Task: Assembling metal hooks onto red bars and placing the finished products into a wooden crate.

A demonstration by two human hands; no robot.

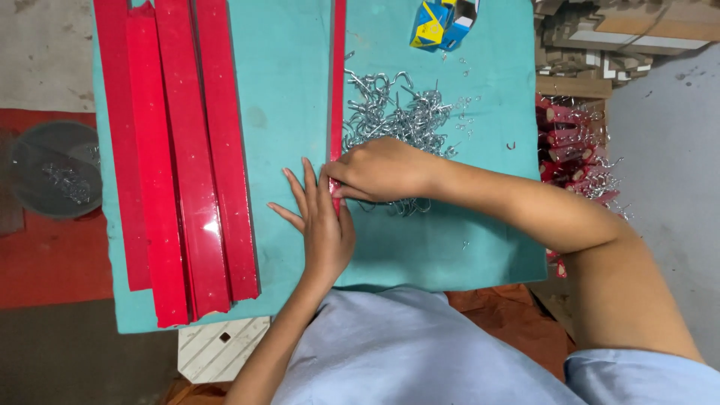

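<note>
glossy red strip (337, 82), right hand (382, 171) pinching end

Long strips (180, 157) are lying on the left of the cloth (289, 82). One thin strip (338, 75) is lying in the middle. A pile of hooks (397, 112) is sitting just right of it, under the right hand (379, 171).

bare cloth (292, 90) between red strips (180, 165), hook pile (397, 112)

Pale blue short-sleeved shirt (405, 352), plain cloth, no print. Sleeve hem (637, 367) visible on right upper arm. Forearms bare. No rings, watch, gloves on left hand (324, 225) or right hand (382, 171).
</note>
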